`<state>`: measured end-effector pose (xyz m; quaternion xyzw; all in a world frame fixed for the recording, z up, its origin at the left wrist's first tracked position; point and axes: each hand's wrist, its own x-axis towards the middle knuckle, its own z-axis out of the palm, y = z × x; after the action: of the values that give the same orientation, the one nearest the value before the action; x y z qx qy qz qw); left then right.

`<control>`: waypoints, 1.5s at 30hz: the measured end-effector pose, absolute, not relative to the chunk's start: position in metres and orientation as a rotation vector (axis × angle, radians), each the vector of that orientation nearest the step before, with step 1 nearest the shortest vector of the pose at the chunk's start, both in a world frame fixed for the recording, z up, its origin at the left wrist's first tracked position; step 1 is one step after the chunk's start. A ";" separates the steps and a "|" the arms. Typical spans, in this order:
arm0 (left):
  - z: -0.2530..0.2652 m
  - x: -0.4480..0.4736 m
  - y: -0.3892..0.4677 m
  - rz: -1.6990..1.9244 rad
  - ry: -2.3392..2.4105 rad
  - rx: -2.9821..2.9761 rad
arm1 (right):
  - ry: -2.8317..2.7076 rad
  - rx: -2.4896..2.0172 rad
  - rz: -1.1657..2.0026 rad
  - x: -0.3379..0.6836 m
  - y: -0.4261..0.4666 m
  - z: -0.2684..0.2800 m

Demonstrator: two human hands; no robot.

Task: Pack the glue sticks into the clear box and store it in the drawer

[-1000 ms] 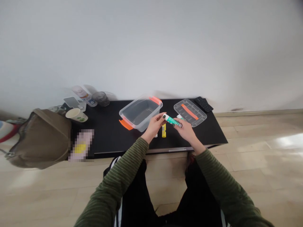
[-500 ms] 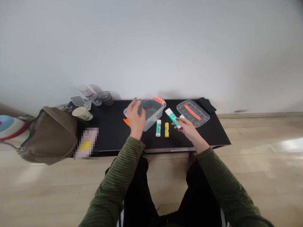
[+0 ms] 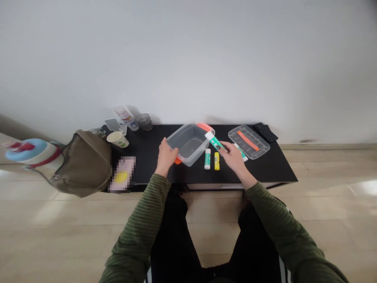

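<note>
My left hand (image 3: 166, 158) grips the near left end of a clear plastic box (image 3: 192, 158) with orange latches, its thumb by the rim. The box is open at the top, and I see nothing inside it. Between the fingers of my right hand (image 3: 235, 160) is a green-and-white glue stick (image 3: 214, 140), held tilted by the box's right side. Another green-and-white glue stick (image 3: 207, 159) and a smaller yellow glue stick (image 3: 217, 161) stand or lie in front of the box; I cannot tell which. One more glue stick (image 3: 244, 155) shows partly behind my right hand.
On the right of the black table (image 3: 273, 167) lie a clear lid (image 3: 259, 154) with an orange handle and a black keypad (image 3: 265, 132). To the left are a paper cup (image 3: 118, 139), a spray bottle (image 3: 127, 118), a dark glass (image 3: 144, 122) and a brown bag (image 3: 85, 165).
My left hand has come down from over the box onto its left end and closed on it. My right hand still holds the glue stick. The whole view has shifted slightly.
</note>
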<state>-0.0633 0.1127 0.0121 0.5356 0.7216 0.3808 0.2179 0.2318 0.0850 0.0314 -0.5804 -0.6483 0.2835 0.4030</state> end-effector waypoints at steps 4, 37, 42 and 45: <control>0.015 -0.066 0.099 1.018 2.002 1.478 | -1.913 -1.461 0.541 0.176 0.086 0.049; 0.045 -0.063 0.052 0.599 1.998 1.534 | -2.332 -1.465 0.352 0.101 0.088 0.061; 0.048 -0.061 0.052 0.572 2.005 1.514 | -1.890 -1.594 0.113 0.202 0.099 0.036; 0.048 -0.060 0.052 0.596 2.001 1.527 | -1.844 -1.889 0.055 0.262 0.109 0.010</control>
<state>-0.0597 0.0517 0.0476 0.5677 0.7441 0.2217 0.2737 0.2622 0.1088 0.0105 -0.6932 -0.6765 0.0202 0.2478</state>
